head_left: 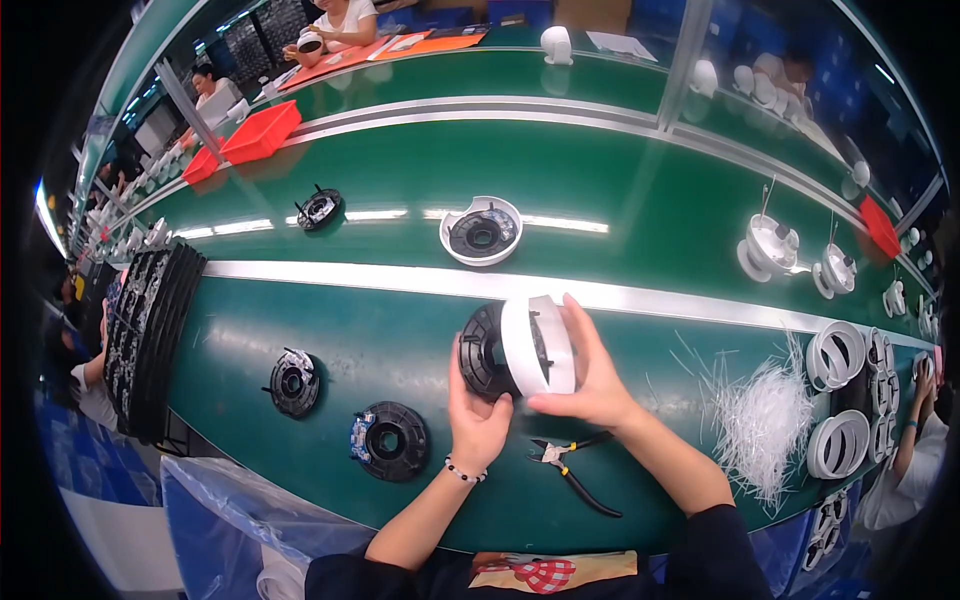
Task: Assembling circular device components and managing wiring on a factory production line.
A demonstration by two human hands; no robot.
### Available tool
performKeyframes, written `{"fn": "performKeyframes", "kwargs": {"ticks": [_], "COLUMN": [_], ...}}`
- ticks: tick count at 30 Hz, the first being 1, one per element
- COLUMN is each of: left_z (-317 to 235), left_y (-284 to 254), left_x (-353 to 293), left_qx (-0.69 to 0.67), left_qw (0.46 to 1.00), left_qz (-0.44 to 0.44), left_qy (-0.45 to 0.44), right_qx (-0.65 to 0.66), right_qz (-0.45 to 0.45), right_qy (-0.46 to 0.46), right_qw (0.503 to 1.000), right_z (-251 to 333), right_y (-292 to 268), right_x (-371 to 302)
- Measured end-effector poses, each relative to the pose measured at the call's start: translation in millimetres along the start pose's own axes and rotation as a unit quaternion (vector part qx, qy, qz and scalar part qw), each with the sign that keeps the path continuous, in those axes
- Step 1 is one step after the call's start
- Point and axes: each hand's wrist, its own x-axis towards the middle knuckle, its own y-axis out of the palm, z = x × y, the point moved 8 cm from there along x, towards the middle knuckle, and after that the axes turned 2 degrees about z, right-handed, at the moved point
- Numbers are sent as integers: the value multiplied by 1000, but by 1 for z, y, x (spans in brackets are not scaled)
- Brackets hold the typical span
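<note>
My left hand [478, 425] is closed around a round black plastic part [482, 350] with an opening in its middle. In my right hand [595, 375] is a white ring-shaped housing [517, 345], tilted on its side, thumb below and fingers behind. The two parts meet or overlap over the green table, in front of my body; whether they are joined I cannot tell. Just below my hands lie cutting pliers [575, 472] with black and yellow handles. Left of them rest two more black round parts with circuit boards, one nearer [390, 441] and one farther [294, 383].
A heap of clear plastic strips [765, 430] lies right, beside white rings [838, 444]. Stacked black trays [150, 340] stand left. Beyond a metal strip, a green belt carries a white housing [480, 231], a black part [319, 208] and white assemblies [770, 245]. Other people work around.
</note>
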Motion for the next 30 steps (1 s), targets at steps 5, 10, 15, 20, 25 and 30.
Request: {"fn": "performKeyframes", "kwargs": {"ticks": [5,10,15,20,25,30], "left_z": [3,19,30,32,31,25], "left_y": [12,-11,-19,-21,-20,-22], "left_x": [-6,4,6,5,2,6], "left_qx": [-276,-399,-370,-386,-415,-394], "left_qw": [946,892,902,897,879,899], "left_qz": [112,-6,-41,-44,-63,-9], "left_qy": [-128,-212,-220,-213,-227,-189], "right_qx": [-81,-277,-297,-317,-87,-308], "right_qz": [18,84,64,48,65,82], "right_qy": [-26,-51,-46,-46,-15,-25], "right_qw": [996,956,952,946,994,948], "right_z": [-2,8,9,9,0,7], "right_y": [18,41,40,41,28,48], "right_x": [6,1,1,-2,-1,-3]}}
